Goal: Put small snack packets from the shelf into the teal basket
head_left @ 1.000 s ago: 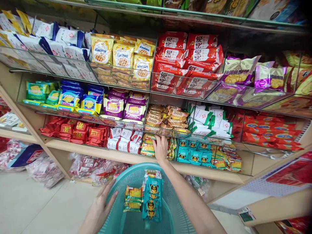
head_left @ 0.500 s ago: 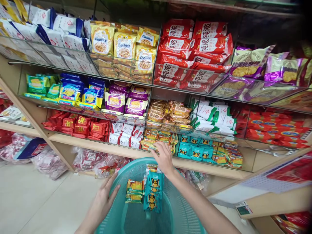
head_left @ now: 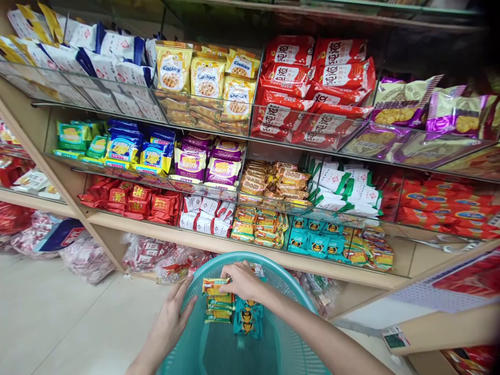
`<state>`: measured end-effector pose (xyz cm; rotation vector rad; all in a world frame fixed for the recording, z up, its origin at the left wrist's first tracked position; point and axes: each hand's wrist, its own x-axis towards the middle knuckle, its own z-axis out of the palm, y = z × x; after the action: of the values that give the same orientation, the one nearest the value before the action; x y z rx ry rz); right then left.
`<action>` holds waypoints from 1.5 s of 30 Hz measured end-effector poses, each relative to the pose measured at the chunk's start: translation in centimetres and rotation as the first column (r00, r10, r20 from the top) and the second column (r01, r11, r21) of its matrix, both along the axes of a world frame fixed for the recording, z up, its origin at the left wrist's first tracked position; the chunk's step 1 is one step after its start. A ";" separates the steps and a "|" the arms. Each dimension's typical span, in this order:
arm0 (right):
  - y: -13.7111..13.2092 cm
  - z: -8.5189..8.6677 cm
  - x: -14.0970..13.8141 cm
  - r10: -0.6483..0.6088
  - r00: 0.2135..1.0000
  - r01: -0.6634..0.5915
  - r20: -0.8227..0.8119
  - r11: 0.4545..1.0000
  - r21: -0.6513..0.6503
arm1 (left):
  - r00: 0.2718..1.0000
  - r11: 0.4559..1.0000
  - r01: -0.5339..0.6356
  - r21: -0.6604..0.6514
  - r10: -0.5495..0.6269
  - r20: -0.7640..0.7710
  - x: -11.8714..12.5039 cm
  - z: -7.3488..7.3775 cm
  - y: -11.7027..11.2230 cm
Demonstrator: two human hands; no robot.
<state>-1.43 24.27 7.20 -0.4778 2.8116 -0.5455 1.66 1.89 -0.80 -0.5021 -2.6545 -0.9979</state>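
A teal plastic basket (head_left: 300, 297) with perforated walls stands below the shelf. My left hand (head_left: 174, 315) grips its left rim, thumb on the inner side and fingers along the edge. Inside the basket, my right hand (head_left: 240, 281) pinches a yellow-orange snack packet (head_left: 213, 285) between thumb and fingers. That packet is at the far end of a small row of green-and-yellow snack packets (head_left: 217, 307). Beside them lie teal snack packets (head_left: 248, 319) with black and orange emblems, partly hidden by my right hand and wrist.
Ahead, tiered glass-fronted shelves hold yellow cookie packs (head_left: 207, 78), red packs (head_left: 291, 75) and purple packs (head_left: 189, 161). The lowest tier has yellow-orange packets (head_left: 269, 229) and teal packets (head_left: 316, 242). Bagged goods (head_left: 88, 258) sit on the tiled floor (head_left: 66, 317) at left.
My right hand has come down from the lowest shelf into the basket, bringing a yellow-orange packet to the left row. My left hand stays on the rim. The view has shifted slightly.
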 end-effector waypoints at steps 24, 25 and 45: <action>-1.3 -1.5 0.0 0.130 0.992 -0.124 0.005 0.933 0.338 | 1.000 1.000 0.025 0.011 -0.025 0.009 0.3 0.3 0.2; -1.4 -1.7 -0.1 0.135 0.991 -0.130 0.011 0.927 0.352 | 1.000 1.000 0.022 0.005 -0.022 0.011 0.2 0.3 0.1; -0.9 -0.2 -1.3 0.065 0.995 -0.048 -0.080 0.978 0.201 | 1.000 1.000 0.007 -0.019 -0.006 0.020 -0.3 -0.5 -0.2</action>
<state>-2.74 23.42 6.98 -0.5502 2.8834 -0.2337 1.32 1.66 -1.30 -0.5077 -2.6842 -0.9849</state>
